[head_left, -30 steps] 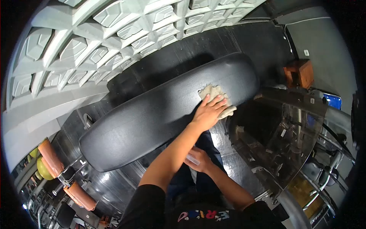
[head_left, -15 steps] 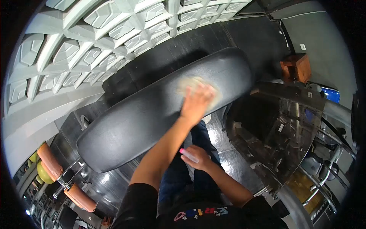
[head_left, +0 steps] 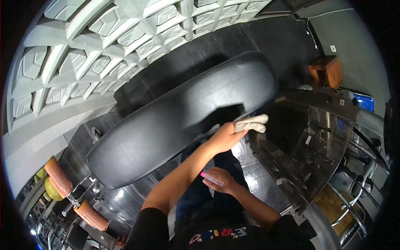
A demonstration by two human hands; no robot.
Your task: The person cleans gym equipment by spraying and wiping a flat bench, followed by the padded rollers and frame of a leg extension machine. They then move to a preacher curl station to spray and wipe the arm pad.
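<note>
My left hand (head_left: 227, 136) grips a folded cream cloth (head_left: 252, 123), raised just past the near edge of a long black padded bench (head_left: 166, 121). The cloth is apart from the padding, and a dark shadow falls on the bench beside it. Lower down, close to my body, my right hand (head_left: 223, 181) is closed around a small clear bottle (head_left: 213, 178) with a pink top. Its fingers partly hide the bottle.
Exercise equipment with a dark transparent panel (head_left: 304, 137) stands at the right. Brown padded rollers (head_left: 58, 177) are at the lower left. A patterned white wall (head_left: 100, 62) runs behind the bench. A wooden box (head_left: 327, 72) sits at the far right.
My left hand has lifted the cloth off the bench and moved right and toward me; the cloth is now bunched instead of spread flat. My right hand has shifted slightly lower with the bottle.
</note>
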